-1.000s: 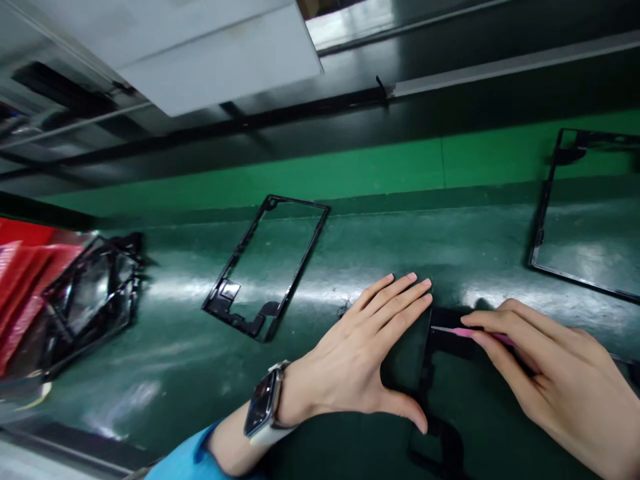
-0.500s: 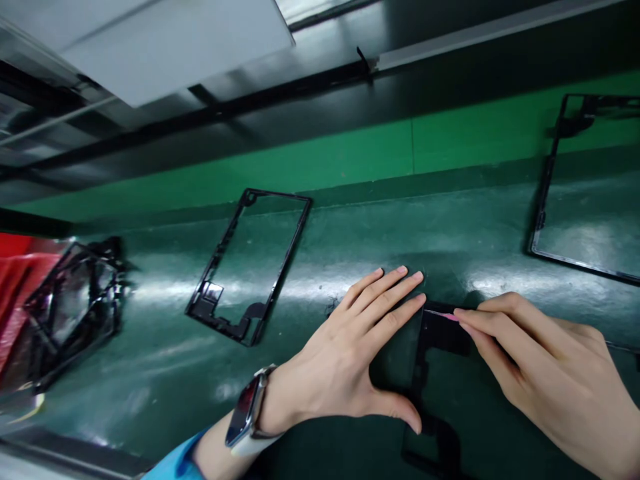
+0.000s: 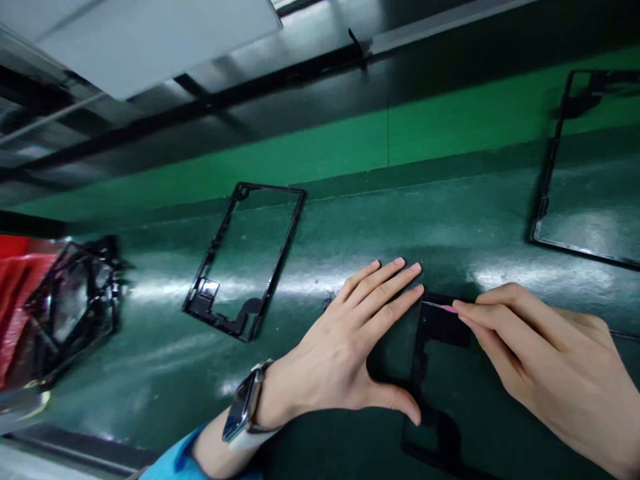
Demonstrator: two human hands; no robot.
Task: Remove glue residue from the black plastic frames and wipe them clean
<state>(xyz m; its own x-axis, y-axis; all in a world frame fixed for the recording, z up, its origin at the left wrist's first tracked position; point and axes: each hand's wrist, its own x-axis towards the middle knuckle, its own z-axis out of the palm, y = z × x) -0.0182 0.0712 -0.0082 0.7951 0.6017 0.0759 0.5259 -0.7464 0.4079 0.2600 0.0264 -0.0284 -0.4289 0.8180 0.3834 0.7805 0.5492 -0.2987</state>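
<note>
My left hand (image 3: 350, 340) lies flat on the green belt, fingers together and stretched out, its thumb and fingertips against a black plastic frame (image 3: 434, 393) in front of me. A watch sits on that wrist. My right hand (image 3: 545, 363) pinches a thin pink tool (image 3: 444, 307) and presses its tip along the frame's top edge, close to my left fingertips.
A second black frame (image 3: 245, 257) lies on the belt to the left, and a third (image 3: 585, 167) at the far right. A pile of black frames (image 3: 75, 300) sits at the left edge on red trays (image 3: 13, 293). A grey panel (image 3: 150, 40) overhangs the back.
The pink tool's tip has slid left along the frame's top edge toward my left fingertips. The view has shifted, so everything sits a little further left and higher.
</note>
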